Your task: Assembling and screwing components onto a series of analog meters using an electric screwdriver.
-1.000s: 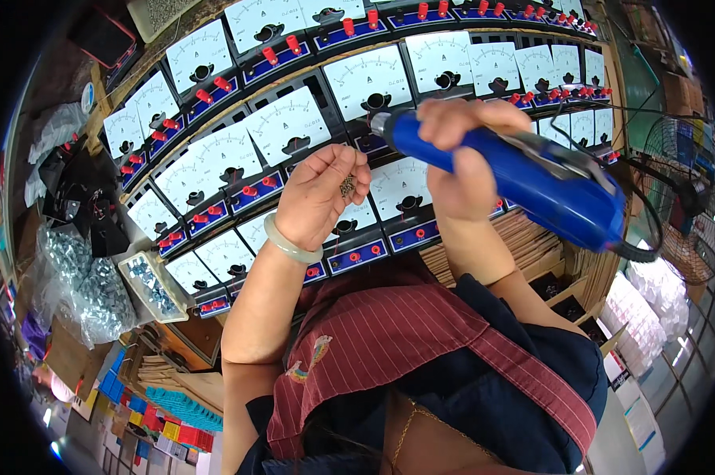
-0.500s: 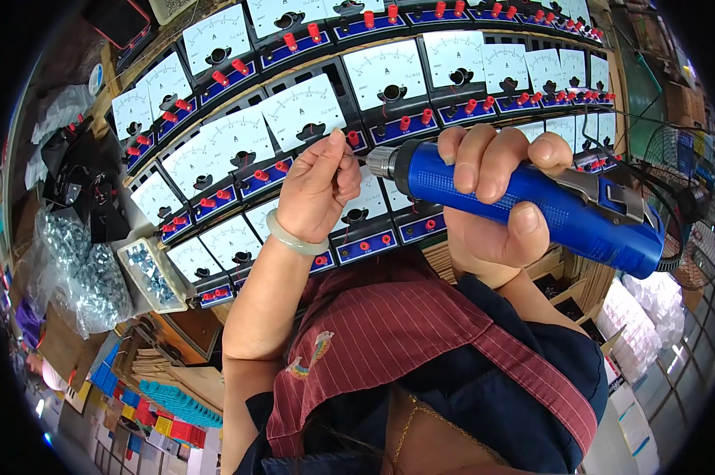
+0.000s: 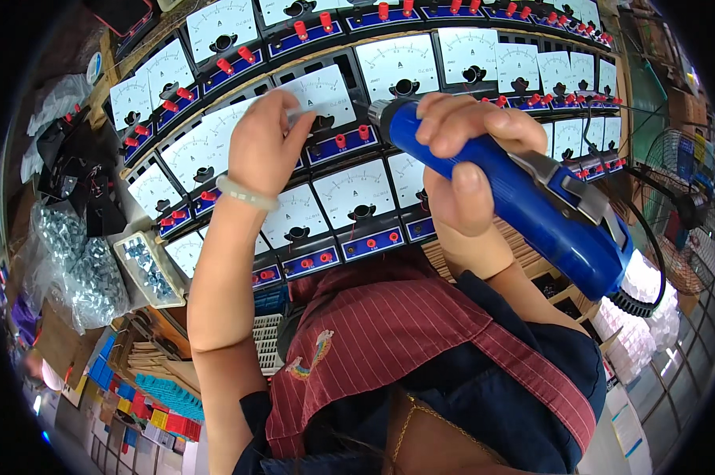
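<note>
My right hand [image 3: 468, 170] grips a blue electric screwdriver [image 3: 531, 206] with a black cord, its tip pointing left at the panel meters. My left hand [image 3: 266, 142], with a pale bracelet on the wrist, rests its pinched fingertips on the face of a white panel meter [image 3: 322, 91]; whether they hold a small part is hidden. Both hands hover over rows of white analogue meters [image 3: 353, 190] on blue bases with red terminals, laid across the bench.
A small tray of screws [image 3: 147, 265] and plastic bags of metal hardware [image 3: 72, 253] lie at the left. Black parts [image 3: 80, 170] sit above them. Stacks of coloured boxes [image 3: 147, 396] are at lower left. A fan [image 3: 682, 198] stands at right.
Both hands have moved up and away over the meters. The left hand has shifted to a meter further up, and the screwdriver's tip has followed beside it.
</note>
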Demonstrator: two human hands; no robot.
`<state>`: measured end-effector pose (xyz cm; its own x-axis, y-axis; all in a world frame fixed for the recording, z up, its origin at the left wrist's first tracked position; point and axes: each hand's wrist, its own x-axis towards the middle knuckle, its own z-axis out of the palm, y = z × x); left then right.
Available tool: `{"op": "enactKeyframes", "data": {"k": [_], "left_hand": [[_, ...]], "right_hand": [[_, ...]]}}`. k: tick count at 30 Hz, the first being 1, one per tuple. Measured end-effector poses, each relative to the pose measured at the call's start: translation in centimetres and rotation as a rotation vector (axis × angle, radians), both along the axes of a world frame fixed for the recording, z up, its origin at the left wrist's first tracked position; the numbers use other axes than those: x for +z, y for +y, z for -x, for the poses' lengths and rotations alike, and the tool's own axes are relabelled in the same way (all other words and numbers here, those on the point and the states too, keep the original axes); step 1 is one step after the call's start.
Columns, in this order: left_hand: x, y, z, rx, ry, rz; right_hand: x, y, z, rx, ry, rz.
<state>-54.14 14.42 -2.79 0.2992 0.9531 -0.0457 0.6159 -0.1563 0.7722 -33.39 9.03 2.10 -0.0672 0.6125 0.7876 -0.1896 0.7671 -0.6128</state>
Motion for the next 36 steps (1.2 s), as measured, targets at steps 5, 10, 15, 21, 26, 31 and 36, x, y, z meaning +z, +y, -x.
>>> {"op": "enactKeyframes", "data": {"k": [5, 10, 15, 21, 26, 31, 36], "left_hand": [[-1.1, 2.5, -1.2, -0.031, 0.363, -0.369], [-2.0, 3.3, -1.8, -0.041, 0.338, -0.513], [-1.8, 3.1, -1.6, -0.050, 0.340, -0.466], [-1.8, 3.3, -1.6, -0.051, 0.310, -0.487], [-2.0, 3.2, -1.4, -0.050, 0.298, -0.501], [-2.0, 2.7, -1.0, -0.029, 0.277, -0.542], [-1.5, 0.9, -1.0, 0.151, -0.209, -0.060]], "right_hand": [[-2.1, 2.1, 1.1, -0.014, 0.049, -0.094], [-3.2, 2.9, 1.6, -0.049, 0.098, -0.075], [-4.0, 3.2, 2.4, -0.081, 0.104, -0.019], [-4.1, 3.3, 2.9, -0.105, 0.068, 0.018], [-3.9, 3.3, 3.3, -0.103, -0.120, -0.012], [-3.7, 3.0, 4.4, -0.157, -0.063, -0.025], [-2.7, 1.4, 2.9, -0.053, 0.163, 0.109]]}}
